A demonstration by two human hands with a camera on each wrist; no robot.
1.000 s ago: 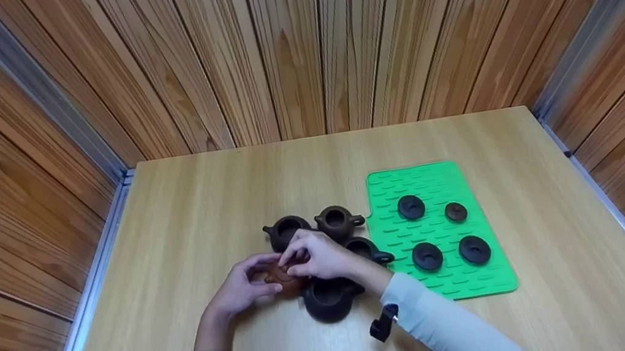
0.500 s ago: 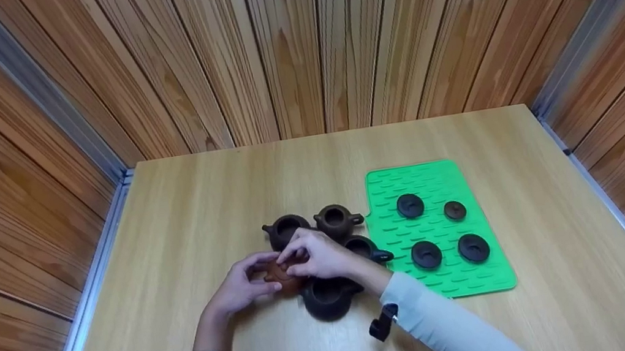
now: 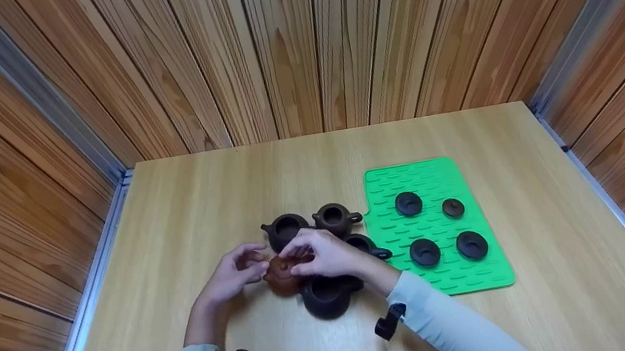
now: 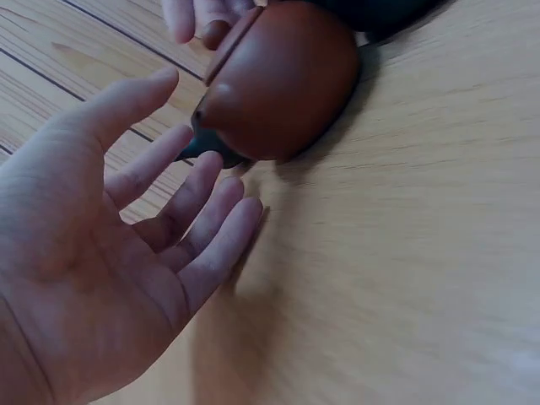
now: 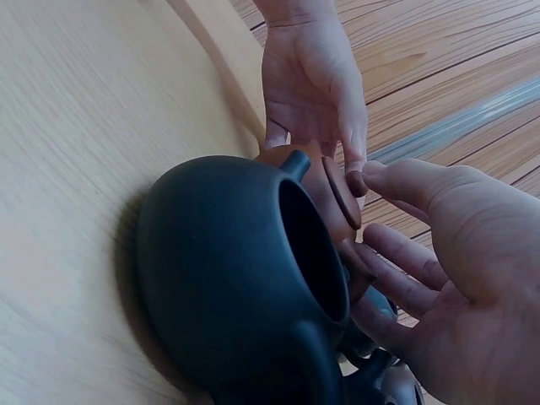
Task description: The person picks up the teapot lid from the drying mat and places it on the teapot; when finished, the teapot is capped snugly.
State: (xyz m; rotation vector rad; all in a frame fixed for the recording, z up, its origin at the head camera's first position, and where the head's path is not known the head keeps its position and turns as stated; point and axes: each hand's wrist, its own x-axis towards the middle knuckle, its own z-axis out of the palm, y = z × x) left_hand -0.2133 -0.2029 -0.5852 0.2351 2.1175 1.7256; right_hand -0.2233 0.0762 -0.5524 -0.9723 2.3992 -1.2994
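red-brown teapot [image 3: 281, 286] wearing a lid [image 5: 341, 194], four dark pots standing open

you are looking at one lidded pot out of five. the back-left dark pot [image 3: 286, 232], the back-right dark pot [image 3: 334, 219], the middle-right dark pot [image 3: 365, 245] and the front dark pot [image 3: 326, 302] are all standing open-mouthed on the desk [image 3: 240, 189]. on the green mat [image 3: 439, 225] four loose lids are lying apart from any pot: the far-left lid [image 3: 408, 204], the small far-right lid [image 3: 453, 208], the near-left lid [image 3: 425, 253] and the near-right lid [image 3: 472, 245]. so one pairing is looking all but complete, by judgement, and four are lying unmatched; whether the lid is sitting fully down, the views are not showing clearly.

your right hand [image 3: 327, 255] is keeping its fingers narrow at the knob [image 5: 356, 183], the thumb touching it; they are seemingly pinching the lid there. your left hand [image 3: 229, 279] is holding nothing, its fingers loosely spread beside the pot.

the red-brown teapot is standing upright at the left of the cluster, just beside the front dark pot. its round, smooth body is catching a soft sheen, its short spout [image 4: 221, 105] is pointing toward your left hand, and what is looking like its handle [image 5: 359, 270] is showing by your right fingers.
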